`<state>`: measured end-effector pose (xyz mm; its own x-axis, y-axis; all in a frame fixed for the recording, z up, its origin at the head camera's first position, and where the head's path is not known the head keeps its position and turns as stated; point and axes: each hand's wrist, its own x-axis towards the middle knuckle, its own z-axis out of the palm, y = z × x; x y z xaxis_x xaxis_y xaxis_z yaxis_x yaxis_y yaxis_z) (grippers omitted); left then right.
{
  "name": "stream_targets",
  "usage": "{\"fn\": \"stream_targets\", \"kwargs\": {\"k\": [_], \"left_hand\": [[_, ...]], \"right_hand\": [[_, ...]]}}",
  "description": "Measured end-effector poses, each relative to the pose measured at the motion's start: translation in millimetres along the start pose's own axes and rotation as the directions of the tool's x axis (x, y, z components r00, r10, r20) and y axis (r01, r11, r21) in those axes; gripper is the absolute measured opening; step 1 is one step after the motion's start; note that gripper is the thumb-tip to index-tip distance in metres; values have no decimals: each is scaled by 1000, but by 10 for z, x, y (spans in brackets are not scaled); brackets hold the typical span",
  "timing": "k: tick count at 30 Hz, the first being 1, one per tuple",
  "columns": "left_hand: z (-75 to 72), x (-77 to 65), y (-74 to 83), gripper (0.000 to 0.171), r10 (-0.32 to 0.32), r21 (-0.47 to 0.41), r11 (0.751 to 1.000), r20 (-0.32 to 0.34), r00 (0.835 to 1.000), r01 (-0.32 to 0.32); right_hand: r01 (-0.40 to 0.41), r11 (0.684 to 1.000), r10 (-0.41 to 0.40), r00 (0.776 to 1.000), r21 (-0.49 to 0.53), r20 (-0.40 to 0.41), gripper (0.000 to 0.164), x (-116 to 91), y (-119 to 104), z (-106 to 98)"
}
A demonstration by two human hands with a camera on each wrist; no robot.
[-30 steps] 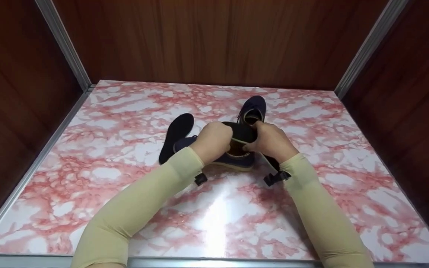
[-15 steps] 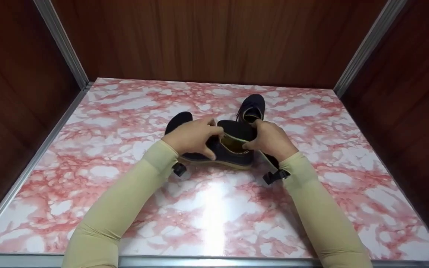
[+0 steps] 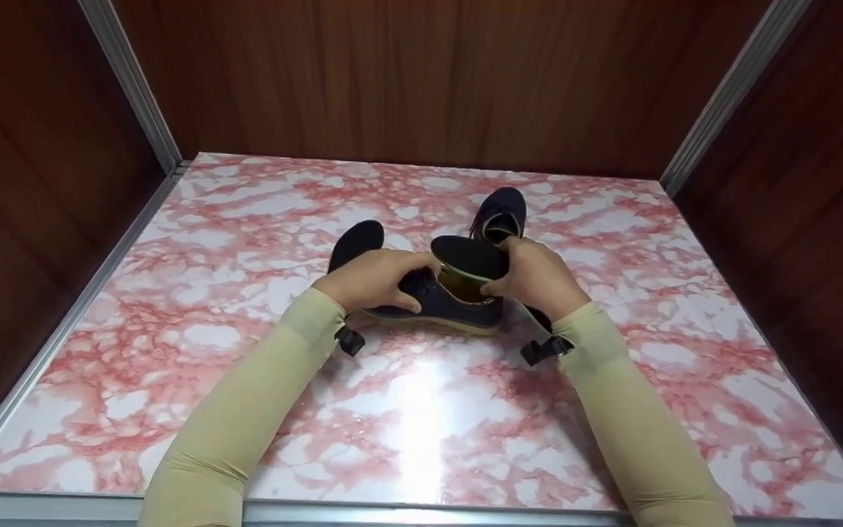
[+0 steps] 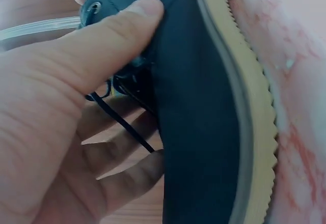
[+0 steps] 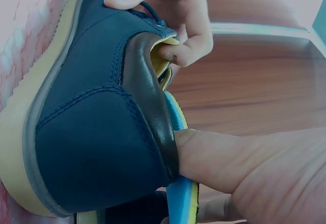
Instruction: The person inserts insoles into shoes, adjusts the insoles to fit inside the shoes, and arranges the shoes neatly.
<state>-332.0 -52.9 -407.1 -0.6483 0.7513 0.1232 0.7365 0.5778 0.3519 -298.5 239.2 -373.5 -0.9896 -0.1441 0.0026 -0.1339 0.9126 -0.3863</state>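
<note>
A navy lace-up shoe with a tan sole lies sideways on the table, toe to the left. My left hand grips it across the laces. In the left wrist view the thumb presses the near side of the shoe, and the other fingers reach to the far side by the black lace. My right hand pinches a black insole above the shoe's opening. Seen from the right wrist, the insole's blue and yellow edge stands beside the brown collar, with the right thumb between.
Behind the right hand is a second navy shoe, toe pointing away. Another black insole lies beyond the left hand, partly covered. Wood-look panels close in the pink marbled table at the back and sides.
My left hand has left the insole at the opening, moved left and closed over the lace area. The right hand keeps its place on the insole.
</note>
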Motion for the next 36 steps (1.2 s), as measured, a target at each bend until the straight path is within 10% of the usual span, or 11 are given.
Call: {"fn": "stream_targets", "kwargs": {"k": [21, 36], "left_hand": [[46, 21, 9, 58, -29, -49, 998, 24, 999, 31], [109, 14, 97, 57, -84, -40, 996, -15, 996, 84]], "right_hand": [[31, 999, -32, 999, 34, 4, 86, 8, 45, -115], [91, 990, -95, 995, 105, 26, 55, -135, 174, -441]]}}
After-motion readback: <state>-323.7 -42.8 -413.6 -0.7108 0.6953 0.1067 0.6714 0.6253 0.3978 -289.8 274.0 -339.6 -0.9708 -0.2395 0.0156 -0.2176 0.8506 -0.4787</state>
